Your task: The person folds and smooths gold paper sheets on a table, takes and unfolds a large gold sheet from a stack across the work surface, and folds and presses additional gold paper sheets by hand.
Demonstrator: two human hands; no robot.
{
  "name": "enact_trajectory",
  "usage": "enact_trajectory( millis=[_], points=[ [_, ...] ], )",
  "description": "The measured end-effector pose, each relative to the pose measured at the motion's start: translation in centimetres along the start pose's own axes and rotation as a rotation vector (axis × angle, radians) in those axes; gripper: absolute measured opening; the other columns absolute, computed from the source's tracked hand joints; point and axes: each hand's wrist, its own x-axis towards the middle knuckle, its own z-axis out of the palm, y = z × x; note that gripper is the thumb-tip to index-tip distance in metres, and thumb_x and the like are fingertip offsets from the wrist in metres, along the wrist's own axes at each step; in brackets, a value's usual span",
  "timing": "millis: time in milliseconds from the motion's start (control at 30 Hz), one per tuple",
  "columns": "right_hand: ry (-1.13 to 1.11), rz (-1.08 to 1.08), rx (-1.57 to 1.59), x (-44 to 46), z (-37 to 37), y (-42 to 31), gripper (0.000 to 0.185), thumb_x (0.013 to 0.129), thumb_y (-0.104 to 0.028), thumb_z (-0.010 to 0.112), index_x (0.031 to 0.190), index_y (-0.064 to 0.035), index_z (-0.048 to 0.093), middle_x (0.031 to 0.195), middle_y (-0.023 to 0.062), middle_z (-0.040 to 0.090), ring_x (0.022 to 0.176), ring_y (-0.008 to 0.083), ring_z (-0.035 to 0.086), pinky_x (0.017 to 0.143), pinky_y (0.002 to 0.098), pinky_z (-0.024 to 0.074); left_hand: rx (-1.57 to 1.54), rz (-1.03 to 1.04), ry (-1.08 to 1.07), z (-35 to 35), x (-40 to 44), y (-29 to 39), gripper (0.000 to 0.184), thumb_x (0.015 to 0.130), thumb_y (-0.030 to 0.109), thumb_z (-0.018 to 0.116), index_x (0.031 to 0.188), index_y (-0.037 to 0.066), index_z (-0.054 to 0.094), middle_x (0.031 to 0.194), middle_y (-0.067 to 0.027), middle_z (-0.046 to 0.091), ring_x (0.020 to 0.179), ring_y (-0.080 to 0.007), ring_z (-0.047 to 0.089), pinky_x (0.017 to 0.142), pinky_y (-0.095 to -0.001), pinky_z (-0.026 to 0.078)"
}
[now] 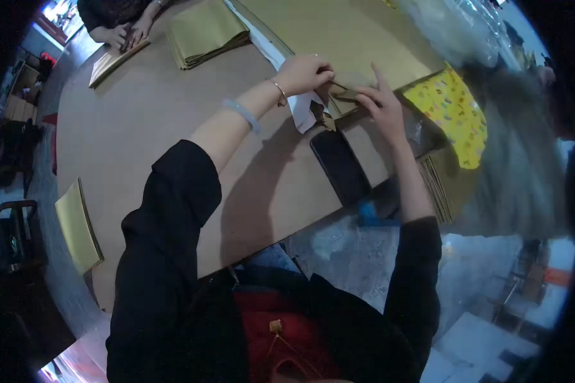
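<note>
My left hand (305, 75) is closed, its fingertips pinching the edge of a gold paper sheet (340, 102) that looks brownish in the shade. On the other side of that sheet is my right hand (383, 107), index finger pointing up while the thumb and remaining fingers grip the sheet's edge. Part of the sheet is hidden by my fingers. Crumpled white paper (302, 115) lies below my left hand, with a torn brown scrap (328, 121) beside it. A black phone (340, 167) rests on the table just below.
Large gold sheets (364, 38) cover the table's far right. A gold paper stack (207, 32) lies at the back. Another person's hands (131, 38) press a folded gold piece (114, 62). A yellow patterned bag (450, 115) and clear plastic (453, 29) are at right; gold paper (78, 226) is at left.
</note>
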Motion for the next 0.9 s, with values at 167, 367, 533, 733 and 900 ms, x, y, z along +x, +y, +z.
enact_trajectory(
  millis=[167, 367, 533, 733, 900],
  points=[
    [-0.129, 0.196, 0.125, 0.2, -0.2, 0.2, 0.018, 0.080, -0.013, 0.070, 0.092, -0.0002, 0.067, 0.142, 0.0101, 0.042, 0.101, 0.0162, 0.061, 0.083, 0.0274, 0.0467, 0.011, -0.026, -0.099, -0.8, -0.2, 0.4, 0.029, 0.089, 0.035, 0.057, 0.104, 0.012, 0.066, 0.094, -0.0087, 0.067, 0.087, -0.0267, 0.064, 0.075, -0.0358, 0.049],
    [-0.111, 0.331, 0.264, 0.7, -0.3, -0.1, 0.019, 0.081, -0.005, 0.067, 0.098, 0.0031, 0.064, 0.137, 0.0034, 0.047, 0.086, 0.0070, 0.057, 0.078, 0.0233, 0.0455, -0.071, 0.035, -0.122, -0.9, -0.2, -0.4, 0.026, 0.087, 0.031, 0.060, 0.100, 0.010, 0.067, 0.094, -0.0079, 0.067, 0.088, -0.0238, 0.063, 0.076, -0.0332, 0.048],
    [-0.169, 0.433, 0.327, 0.8, -0.5, 0.1, 0.019, 0.083, -0.007, 0.066, 0.098, 0.0038, 0.064, 0.138, 0.0062, 0.047, 0.083, 0.0056, 0.055, 0.076, 0.0223, 0.0450, -0.127, 0.037, -0.138, -0.7, -0.4, -0.5, 0.025, 0.086, 0.032, 0.063, 0.097, 0.010, 0.068, 0.092, -0.0057, 0.067, 0.086, -0.0207, 0.063, 0.075, -0.0314, 0.048],
    [-0.106, 0.359, 0.417, 0.8, -0.3, 0.1, 0.016, 0.080, -0.010, 0.071, 0.086, 0.0027, 0.064, 0.139, 0.0107, 0.046, 0.078, 0.0046, 0.053, 0.072, 0.0226, 0.0431, -0.013, 0.110, -0.042, -0.2, -0.8, 0.0, 0.025, 0.084, 0.031, 0.064, 0.098, 0.012, 0.068, 0.093, -0.0039, 0.067, 0.085, -0.0235, 0.063, 0.074, -0.0335, 0.048],
    [-0.089, 0.426, 0.462, 1.1, -0.7, -1.4, 0.016, 0.082, -0.014, 0.070, 0.087, 0.0009, 0.065, 0.133, 0.0110, 0.052, 0.084, 0.0075, 0.056, 0.075, 0.0230, 0.0450, 0.073, 0.183, 0.098, 0.6, -1.0, 0.5, 0.023, 0.083, 0.029, 0.061, 0.100, 0.014, 0.067, 0.093, -0.0060, 0.066, 0.086, -0.0277, 0.062, 0.073, -0.0380, 0.049]
  ],
)
